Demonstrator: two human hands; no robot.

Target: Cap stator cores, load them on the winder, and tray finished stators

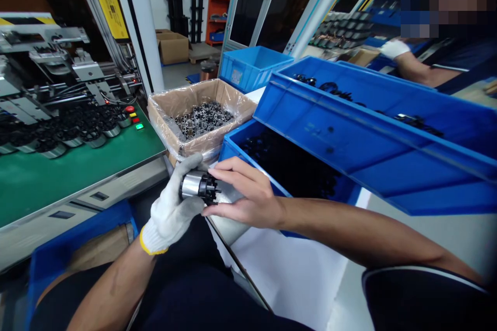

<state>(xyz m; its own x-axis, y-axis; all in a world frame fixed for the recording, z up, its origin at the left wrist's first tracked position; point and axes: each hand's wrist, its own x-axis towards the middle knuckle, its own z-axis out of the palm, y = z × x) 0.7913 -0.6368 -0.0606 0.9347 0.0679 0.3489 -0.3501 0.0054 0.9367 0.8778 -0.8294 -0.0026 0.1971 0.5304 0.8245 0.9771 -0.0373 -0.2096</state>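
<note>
My left hand (174,204), in a white glove with a yellow cuff, grips a stator core (191,185) with a silvery metal body. Black plastic with prongs covers the core's right-hand end. My bare right hand (248,196) has its thumb and fingers around that black end, pinching it from above and below. The core lies on its side between the two hands, with its pronged end toward my right palm. Part of its left end is hidden by the gloved fingers.
Beyond my hands stands a plastic-lined carton (163,108) of similar ring-shaped parts. Blue bins (373,139) with black parts are stacked at right. On the left, several cores (95,138) line a green bench (112,160) beside a machine. A co-worker's gloved hand (395,48) is at upper right.
</note>
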